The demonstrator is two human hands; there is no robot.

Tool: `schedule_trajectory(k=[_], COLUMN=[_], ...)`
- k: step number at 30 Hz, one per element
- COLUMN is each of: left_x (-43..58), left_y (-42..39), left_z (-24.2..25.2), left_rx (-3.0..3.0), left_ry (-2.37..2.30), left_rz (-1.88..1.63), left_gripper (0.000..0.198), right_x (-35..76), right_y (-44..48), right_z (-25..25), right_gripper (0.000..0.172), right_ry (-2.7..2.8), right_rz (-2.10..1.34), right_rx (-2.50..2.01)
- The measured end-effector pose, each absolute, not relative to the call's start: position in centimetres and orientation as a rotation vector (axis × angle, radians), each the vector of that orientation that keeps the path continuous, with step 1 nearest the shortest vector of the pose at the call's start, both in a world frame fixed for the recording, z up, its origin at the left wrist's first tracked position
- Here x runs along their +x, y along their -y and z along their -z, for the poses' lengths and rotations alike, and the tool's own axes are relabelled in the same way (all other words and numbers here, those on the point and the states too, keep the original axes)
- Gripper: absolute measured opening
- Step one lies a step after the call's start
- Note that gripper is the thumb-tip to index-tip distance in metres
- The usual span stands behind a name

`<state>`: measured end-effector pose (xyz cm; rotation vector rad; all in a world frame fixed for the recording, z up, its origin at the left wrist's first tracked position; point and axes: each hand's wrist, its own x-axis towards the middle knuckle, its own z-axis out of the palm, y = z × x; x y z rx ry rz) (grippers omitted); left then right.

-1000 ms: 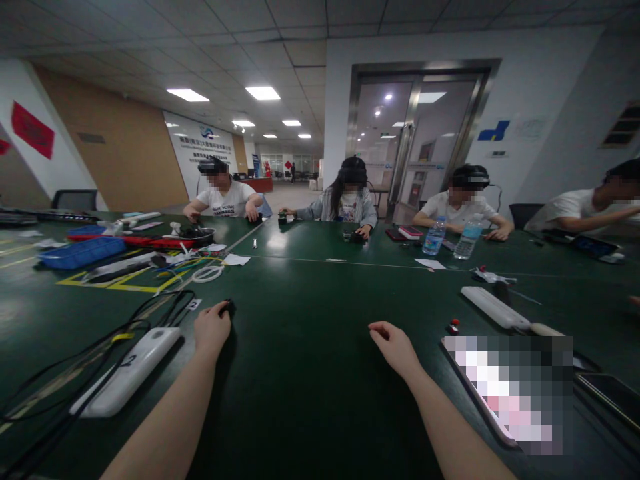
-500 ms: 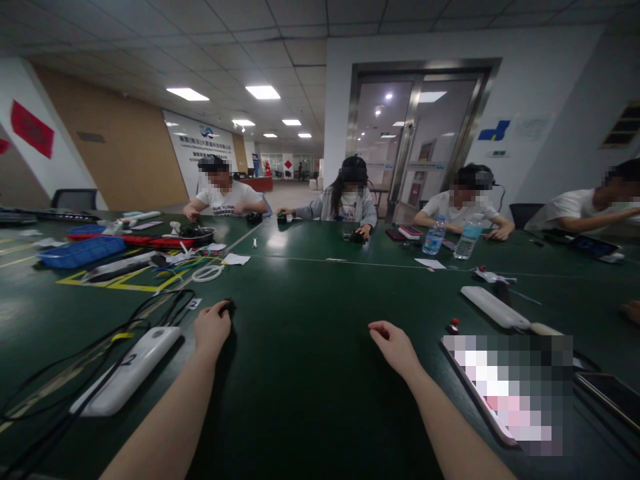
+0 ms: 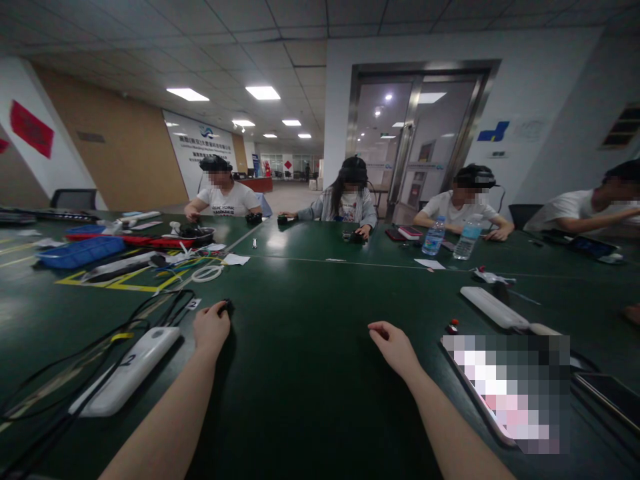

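Note:
My left hand [image 3: 211,328] rests on the dark green table [image 3: 305,373] with its fingers curled around a small black object [image 3: 228,307] that pokes out past the fingertips. My right hand [image 3: 395,345] lies on the table to the right, fingers loosely curled in, and nothing shows in it. A white power strip [image 3: 125,371] lies just left of my left forearm, with black cables [image 3: 75,353] running off to the left. A small red and black piece [image 3: 453,326] sits to the right of my right hand.
A blurred flat device [image 3: 505,390] and a second white power strip [image 3: 493,307] lie at the right. Across the table sit several people wearing headsets. Two water bottles [image 3: 434,236] stand at the far right, and a blue tray [image 3: 83,251] with tools and wires lies at the far left.

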<state>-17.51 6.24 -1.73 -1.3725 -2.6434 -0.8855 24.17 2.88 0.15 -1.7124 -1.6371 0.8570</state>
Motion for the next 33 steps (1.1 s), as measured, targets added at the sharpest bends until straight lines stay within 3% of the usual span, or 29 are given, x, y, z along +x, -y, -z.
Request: schedule_trajectory(k=[33], left_x=[-16.86], left_y=[-5.71], left_z=[0.91], left_rx=[-1.384], left_ry=[2.652], left_rz=[0.928], left_gripper=[0.035], right_x=[23.87], right_y=[-2.53], right_z=[-0.94], right_gripper=[0.024], right_ry=[1.608], right_rz=[-0.878], right_rx=[-1.738])
